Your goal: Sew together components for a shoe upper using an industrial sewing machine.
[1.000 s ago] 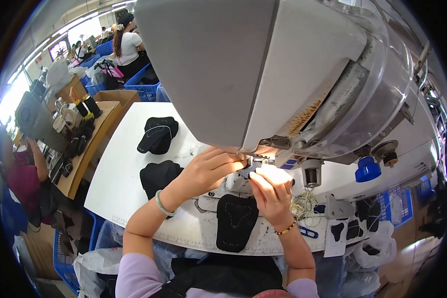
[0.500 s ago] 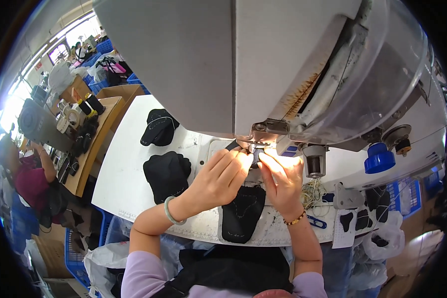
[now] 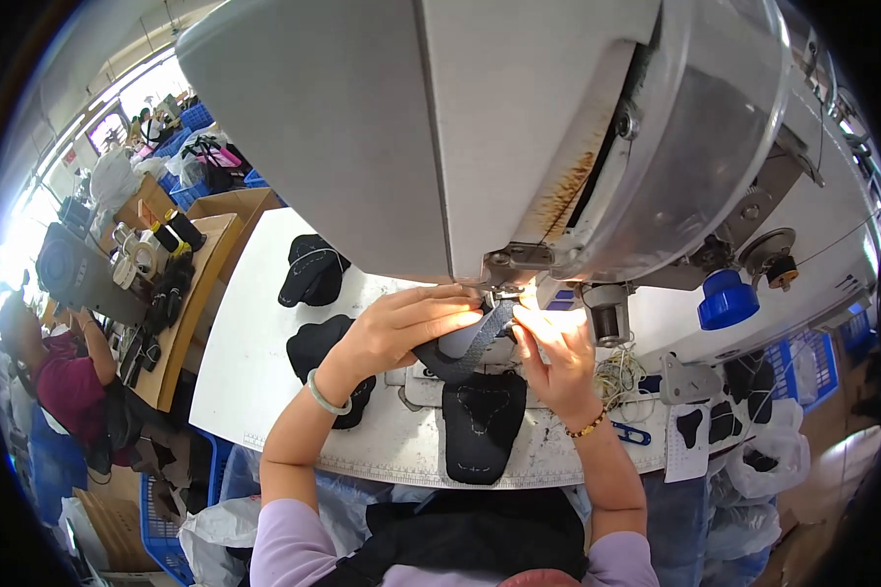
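Under the head of a grey sewing machine (image 3: 343,127), a curved dark grey and black fabric piece (image 3: 455,369) lies at the lit needle area. My left hand (image 3: 401,333) grips its left side, fingers pressed together near the presser foot (image 3: 504,293). Pinching the right edge by the needle is my right hand (image 3: 556,362); its fingertips are partly washed out by the lamp. Just below, a stitched black fabric piece (image 3: 483,430) lies flat at the table's front edge. Another stack of black pieces (image 3: 315,342) is partly hidden behind my left wrist.
More black pieces (image 3: 313,271) lie farther back on the white table (image 3: 240,342). Right of my right hand are loose threads (image 3: 617,380), blue thread snips (image 3: 632,433) and a metal plate (image 3: 688,380). A co-worker (image 3: 69,377) sits at far left; a blue crate (image 3: 162,528) stands below.
The fabric piece at the needle has swung into fuller view, its curved strip now showing between my hands. My left hand has moved slightly left and up. The whole view has shifted a little.
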The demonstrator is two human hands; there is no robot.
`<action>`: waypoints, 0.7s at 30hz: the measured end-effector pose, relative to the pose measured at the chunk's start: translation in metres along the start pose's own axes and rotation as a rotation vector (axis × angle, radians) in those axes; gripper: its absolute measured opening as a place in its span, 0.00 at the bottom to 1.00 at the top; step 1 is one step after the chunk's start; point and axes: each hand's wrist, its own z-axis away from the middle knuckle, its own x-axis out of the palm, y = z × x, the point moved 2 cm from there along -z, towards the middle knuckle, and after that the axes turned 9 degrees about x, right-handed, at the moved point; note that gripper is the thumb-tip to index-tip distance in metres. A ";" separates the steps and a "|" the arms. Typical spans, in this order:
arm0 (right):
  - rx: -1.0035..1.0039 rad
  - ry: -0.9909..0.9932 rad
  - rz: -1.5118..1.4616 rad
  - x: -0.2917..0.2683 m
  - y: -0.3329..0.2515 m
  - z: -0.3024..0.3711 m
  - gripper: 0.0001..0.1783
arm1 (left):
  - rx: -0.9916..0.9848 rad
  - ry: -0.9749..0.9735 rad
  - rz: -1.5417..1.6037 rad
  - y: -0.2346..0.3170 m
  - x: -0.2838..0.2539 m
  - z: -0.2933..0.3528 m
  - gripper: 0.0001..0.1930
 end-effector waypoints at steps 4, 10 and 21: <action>-0.152 0.125 0.054 0.003 -0.006 0.006 0.16 | -0.015 -0.019 -0.022 0.006 -0.006 -0.003 0.26; -0.243 0.130 -0.032 0.005 -0.018 0.013 0.24 | -0.001 -0.074 -0.166 0.025 -0.004 -0.006 0.29; -0.266 0.048 -0.014 -0.008 -0.012 0.014 0.17 | -0.051 0.025 -0.390 0.050 0.029 -0.007 0.23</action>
